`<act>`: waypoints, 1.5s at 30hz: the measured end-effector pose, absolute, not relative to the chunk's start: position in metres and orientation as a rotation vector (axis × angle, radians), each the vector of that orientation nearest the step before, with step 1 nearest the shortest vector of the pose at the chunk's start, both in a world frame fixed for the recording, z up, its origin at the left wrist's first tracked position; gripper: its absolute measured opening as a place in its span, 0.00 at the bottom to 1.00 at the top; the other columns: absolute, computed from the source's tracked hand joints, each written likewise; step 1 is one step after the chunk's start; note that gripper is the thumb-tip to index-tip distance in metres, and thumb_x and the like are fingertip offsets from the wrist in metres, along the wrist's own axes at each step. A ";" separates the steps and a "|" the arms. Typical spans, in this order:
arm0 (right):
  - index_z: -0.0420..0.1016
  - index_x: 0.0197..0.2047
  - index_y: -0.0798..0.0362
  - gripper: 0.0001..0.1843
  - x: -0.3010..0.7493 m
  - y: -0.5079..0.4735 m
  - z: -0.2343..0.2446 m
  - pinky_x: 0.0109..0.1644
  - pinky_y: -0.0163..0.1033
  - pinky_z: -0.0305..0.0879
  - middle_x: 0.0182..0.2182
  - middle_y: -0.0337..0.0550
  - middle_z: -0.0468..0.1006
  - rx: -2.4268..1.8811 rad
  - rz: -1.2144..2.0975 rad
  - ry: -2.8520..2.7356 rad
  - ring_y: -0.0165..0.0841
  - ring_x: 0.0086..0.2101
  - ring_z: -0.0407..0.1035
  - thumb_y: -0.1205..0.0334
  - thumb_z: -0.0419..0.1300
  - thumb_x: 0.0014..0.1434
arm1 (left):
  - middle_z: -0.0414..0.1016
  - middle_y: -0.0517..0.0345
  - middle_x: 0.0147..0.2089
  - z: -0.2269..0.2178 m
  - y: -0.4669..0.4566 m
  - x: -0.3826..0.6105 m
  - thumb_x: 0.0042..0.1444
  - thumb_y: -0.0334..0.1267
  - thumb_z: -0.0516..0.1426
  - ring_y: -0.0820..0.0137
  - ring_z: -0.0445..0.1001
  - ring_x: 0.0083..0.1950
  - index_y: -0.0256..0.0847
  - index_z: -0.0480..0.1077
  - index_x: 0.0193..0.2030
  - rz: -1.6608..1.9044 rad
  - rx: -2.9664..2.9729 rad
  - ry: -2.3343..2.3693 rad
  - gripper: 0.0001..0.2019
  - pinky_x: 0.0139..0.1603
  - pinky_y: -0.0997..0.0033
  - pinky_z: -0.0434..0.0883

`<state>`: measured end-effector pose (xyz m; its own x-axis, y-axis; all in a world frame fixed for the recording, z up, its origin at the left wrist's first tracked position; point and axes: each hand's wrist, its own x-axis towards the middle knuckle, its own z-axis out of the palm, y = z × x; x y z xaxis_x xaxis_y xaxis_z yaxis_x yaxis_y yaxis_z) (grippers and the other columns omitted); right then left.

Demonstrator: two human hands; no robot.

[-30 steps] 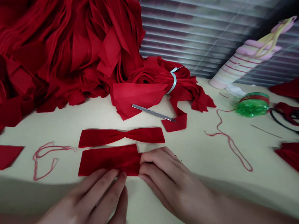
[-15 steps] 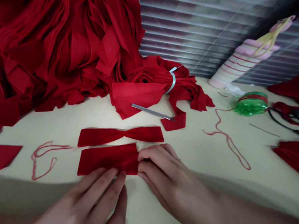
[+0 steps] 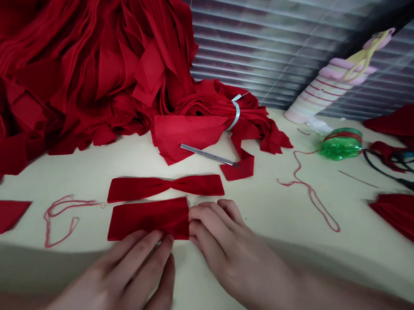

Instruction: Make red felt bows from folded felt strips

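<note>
Head view: a red velvet strip (image 3: 148, 219) lies flat on the tabletop (image 3: 265, 216) at lower centre, just below a pinched red bow (image 3: 165, 187). Fingers of the left hand (image 3: 119, 280) lie extended at its lower edge; those of the right hand (image 3: 226, 251) curl against its right end, any grip unclear. Uneven pressure could skew the strip.

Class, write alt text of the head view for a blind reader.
A person's left hand and right hand touch the lower edge and right end of a red fabric strip on a cream table. Beyond lies a second strip pinched at its middle, like a bow, before a large heap of red fabric.
</note>
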<state>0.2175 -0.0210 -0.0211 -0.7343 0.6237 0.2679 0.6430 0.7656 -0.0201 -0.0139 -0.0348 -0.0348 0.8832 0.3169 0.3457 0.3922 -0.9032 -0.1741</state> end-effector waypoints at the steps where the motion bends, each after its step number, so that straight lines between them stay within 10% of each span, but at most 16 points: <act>1: 0.72 0.37 0.61 0.14 0.218 -0.021 -0.022 0.42 0.47 0.57 0.38 0.54 0.71 -0.999 -0.095 -2.698 0.39 0.37 0.63 0.80 0.47 0.58 | 0.70 0.43 0.55 -0.034 -0.034 -0.014 0.52 0.48 0.61 0.49 0.59 0.63 0.34 0.69 0.52 -0.444 -2.809 -0.530 0.25 0.68 0.53 0.46; 45: 0.77 0.38 0.64 0.17 0.222 -0.025 -0.020 0.44 0.51 0.67 0.39 0.57 0.78 -0.895 -0.170 -2.529 0.45 0.41 0.70 0.77 0.46 0.60 | 0.70 0.45 0.55 -0.031 -0.033 -0.014 0.51 0.49 0.61 0.50 0.61 0.61 0.37 0.69 0.52 -0.383 -2.819 -0.525 0.25 0.66 0.53 0.50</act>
